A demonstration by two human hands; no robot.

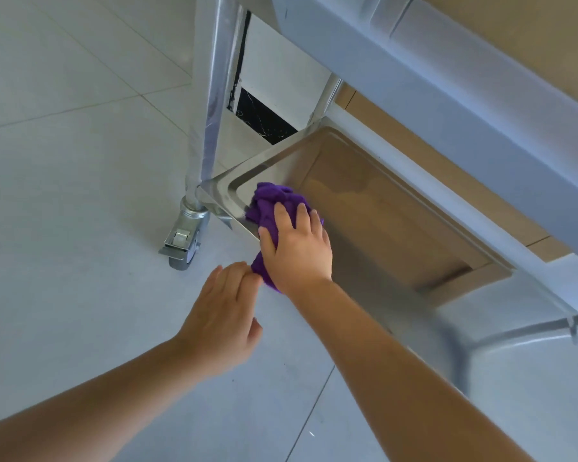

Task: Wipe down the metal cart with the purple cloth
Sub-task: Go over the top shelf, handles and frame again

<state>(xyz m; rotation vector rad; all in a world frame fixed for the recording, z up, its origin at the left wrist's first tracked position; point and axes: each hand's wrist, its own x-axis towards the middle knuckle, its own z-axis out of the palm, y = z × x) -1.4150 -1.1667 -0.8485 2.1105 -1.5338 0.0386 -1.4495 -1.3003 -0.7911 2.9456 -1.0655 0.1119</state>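
Reaching in from the lower left with the bare left hand (222,320), fingers loosely extended and clamped on nothing, fingertips touching or nearly touching the trailing corner of the crumpled purple cloth (274,208); hard to tell which from this angle. Pressing down just beyond with the right hand (297,245), fingers spread flat over the cloth and pinning it against the front rim near the left corner of the bottom shelf of the shiny stainless-steel cart (397,228). Bunching up past the fingertips, with the cloth spilling into the shelf's recessed tray and hanging a little over the outer edge. Standing left of the cloth on a grey swivel caster wheel with a metal brake tab (184,241), the cart's upright steel leg (211,95) rising from it. Lying underneath everything, pale grey floor tiles (64,145).
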